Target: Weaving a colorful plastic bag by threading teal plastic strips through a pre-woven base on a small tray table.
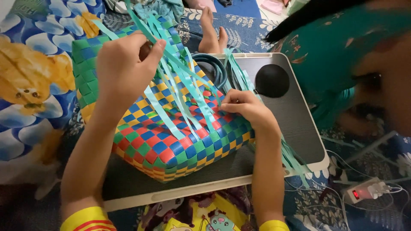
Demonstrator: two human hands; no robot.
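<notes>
Here the woven basket (171, 128) lay on its side at the centre of the dark surface (295, 124). The left hand (122, 68), at eleven o'clock, was closed around a bunch of teal strips (180, 81). The right hand (244, 107), at three o'clock from the basket's middle, pinched one strip against the weave

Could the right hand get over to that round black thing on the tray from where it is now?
Probably yes. The right hand presses on the woven basket, and the black round object lies just beyond it on the tray, with only loose teal strips between.
</notes>
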